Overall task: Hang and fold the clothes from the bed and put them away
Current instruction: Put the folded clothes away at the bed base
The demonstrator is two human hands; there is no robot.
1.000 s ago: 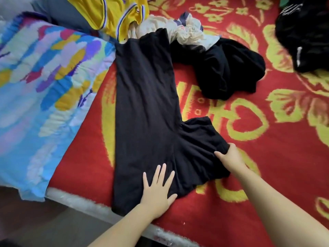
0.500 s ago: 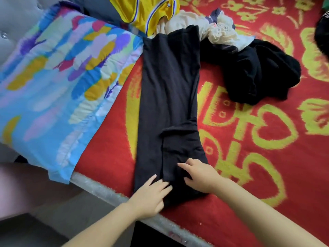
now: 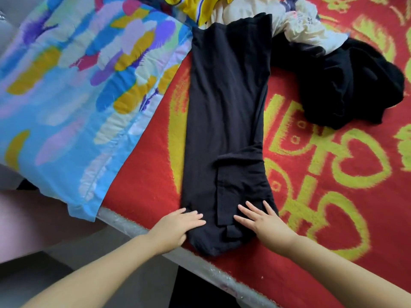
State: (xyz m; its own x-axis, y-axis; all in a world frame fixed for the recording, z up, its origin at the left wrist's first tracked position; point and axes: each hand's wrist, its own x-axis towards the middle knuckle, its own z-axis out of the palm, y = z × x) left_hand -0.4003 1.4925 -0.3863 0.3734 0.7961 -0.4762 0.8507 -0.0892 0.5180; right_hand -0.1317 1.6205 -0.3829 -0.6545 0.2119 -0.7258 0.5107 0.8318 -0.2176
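Presently, two hands are in view, both flat on one black garment (image 3: 224, 112). That garment lies lengthwise on the red bedspread (image 3: 333, 218), folded into a long narrow strip, with a sleeve turned inward across its near right portion. Its near end reaches the edge of the bed (image 3: 142, 230); its far end touches the heap of clothes at the head of the view.

Left hand (image 3: 178, 226): fingers straight and together, palm down, pressing the near left corner of the garment. Nothing is gripped.

Right hand (image 3: 262, 221): fingers straight and spread, palm down, resting on the folded-in sleeve at the near right corner. Nothing is gripped.

Item count, unfolded clothing: one yellow garment (image 3: 200, 7) with blue and white trim, one cream garment (image 3: 307, 27), one crumpled black garment (image 3: 347, 85). The cream piece lies between the yellow one and the crumpled black one, and overlaps the latter. All three sit on the bedspread beyond the folded strip.

One multicoloured pillow (image 3: 77, 90), mostly blue, lies to the left of the strip, its corner overhanging the bed edge.

The bedspread carries a yellow pattern. No containers appear.
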